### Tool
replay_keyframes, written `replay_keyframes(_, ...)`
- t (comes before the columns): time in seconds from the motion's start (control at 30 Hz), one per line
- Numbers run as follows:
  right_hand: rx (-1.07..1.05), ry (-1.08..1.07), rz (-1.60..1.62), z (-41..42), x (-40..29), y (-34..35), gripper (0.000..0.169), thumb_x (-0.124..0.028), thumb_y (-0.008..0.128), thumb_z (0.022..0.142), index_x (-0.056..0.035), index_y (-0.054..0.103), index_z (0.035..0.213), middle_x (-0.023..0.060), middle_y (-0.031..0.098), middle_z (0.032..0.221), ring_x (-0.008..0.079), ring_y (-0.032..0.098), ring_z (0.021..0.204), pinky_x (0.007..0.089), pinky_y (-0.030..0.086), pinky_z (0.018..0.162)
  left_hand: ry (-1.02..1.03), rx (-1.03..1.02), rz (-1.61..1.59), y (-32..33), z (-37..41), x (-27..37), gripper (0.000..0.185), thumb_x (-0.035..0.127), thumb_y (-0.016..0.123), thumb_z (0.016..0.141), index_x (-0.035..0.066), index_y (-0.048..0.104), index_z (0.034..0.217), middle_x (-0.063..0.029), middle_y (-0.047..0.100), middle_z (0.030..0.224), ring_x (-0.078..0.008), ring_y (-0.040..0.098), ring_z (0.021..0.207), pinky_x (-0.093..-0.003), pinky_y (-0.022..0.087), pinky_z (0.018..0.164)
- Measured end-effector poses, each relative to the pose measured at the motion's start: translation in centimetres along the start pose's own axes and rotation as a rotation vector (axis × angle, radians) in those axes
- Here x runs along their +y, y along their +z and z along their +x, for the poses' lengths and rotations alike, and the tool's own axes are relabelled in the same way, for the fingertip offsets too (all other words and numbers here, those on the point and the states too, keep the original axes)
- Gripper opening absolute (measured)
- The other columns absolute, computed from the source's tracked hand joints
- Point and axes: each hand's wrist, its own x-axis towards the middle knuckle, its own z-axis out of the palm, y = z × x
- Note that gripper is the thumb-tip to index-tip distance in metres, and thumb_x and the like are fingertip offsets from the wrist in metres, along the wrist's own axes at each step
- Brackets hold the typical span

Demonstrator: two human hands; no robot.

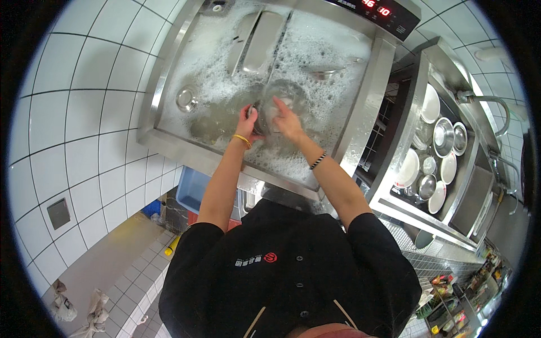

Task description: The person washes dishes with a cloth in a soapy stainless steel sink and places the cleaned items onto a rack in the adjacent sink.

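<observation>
Soapy water fills a wide stainless steel sink (165,141). My left hand (249,122), with a yellow band at the wrist, grips the rim of a dark, round, bowl-like vessel, partly under water. Just right of it, my right hand (287,118) has its index finger extended over a blurred round, clear or shiny thing (289,91); whether it holds anything I cannot tell. A rectangular steel pan (264,42) lies in the foam beyond my hands. A small round metal dish (186,99) floats or rests at the left, and a metal rim (325,74) shows at the right.
To the right, a second steel basin (391,169) holds white bowls (407,168) and metal bowls (444,137), with a curved faucet (492,99) beside it. A blue plastic tub (192,189) stands below the sink's near edge. A tiled wall (80,110) rises at the left.
</observation>
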Motion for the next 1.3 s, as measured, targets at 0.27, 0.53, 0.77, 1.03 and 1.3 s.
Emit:
replay_keyframes(0.27, -0.434, 0.039, 0.340, 0.8, -2.1, 0.4, 0.060, -0.011, 0.048, 0.073, -0.0108, 0.031, 0.130, 0.0198, 0.057, 0.103, 0.0343, 0.054, 0.095, 0.0361, 0.039, 0.086, 0.178, 0.045, 0.196, 2.3, 2.1, 1.1, 0.048, 0.040, 0.047, 0.086, 0.014, 0.033, 0.123, -0.0083, 0.045, 0.112, -0.0207, 0.049, 0.092, -0.0331, 0.046, 0.067)
replay_keyframes(0.53, -0.173, -0.245, -0.390, 0.8, -0.6, 0.3, 0.046, -0.016, 0.051, 0.076, -0.0132, 0.040, 0.121, 0.0154, 0.057, 0.102, 0.0302, 0.055, 0.093, 0.0387, 0.034, 0.091, 0.101, 0.001, 0.347, 3.0, 2.8, 1.5, 0.038, 0.039, 0.049, 0.083, 0.014, 0.042, 0.110, -0.0114, 0.050, 0.102, -0.0254, 0.055, 0.084, -0.0409, 0.053, 0.055)
replay_keyframes(0.77, -0.254, -0.238, -0.995, -1.3, -4.6, -2.9, 0.038, -0.018, 0.057, 0.073, -0.0199, 0.047, 0.111, 0.0073, 0.048, 0.109, 0.0287, 0.039, 0.110, 0.0467, 0.040, 0.083, 0.176, 0.147, 0.251, 0.9, 5.9, -1.0, 0.027, 0.022, 0.043, 0.087, 0.009, 0.041, 0.110, -0.0138, 0.050, 0.103, -0.0323, 0.057, 0.081, -0.0464, 0.053, 0.049)
replay_keyframes(1.03, 0.227, 0.044, -0.216, 0.5, 3.4, -2.2, 0.059, 0.008, 0.043, 0.069, -0.0173, 0.044, 0.122, 0.0090, 0.044, 0.117, 0.0238, 0.045, 0.100, 0.0328, 0.041, 0.081, -0.397, 0.352, -0.151, 3.5, 3.6, 0.1, 0.022, 0.002, 0.045, 0.081, -0.004, 0.044, 0.102, -0.0197, 0.053, 0.090, -0.0291, 0.055, 0.076, -0.0426, 0.052, 0.053)
replay_keyframes(1.3, 0.070, -0.481, 0.034, -3.6, -3.6, -3.2, 0.051, 0.003, 0.039, 0.070, -0.0110, 0.048, 0.118, 0.0124, 0.042, 0.122, 0.0257, 0.042, 0.110, 0.0294, 0.033, 0.093, -0.275, 0.077, -0.101, 5.3, 4.7, -1.0, 0.034, 0.033, 0.035, 0.088, 0.011, 0.049, 0.110, -0.0105, 0.050, 0.114, -0.0237, 0.057, 0.092, -0.0434, 0.051, 0.061)
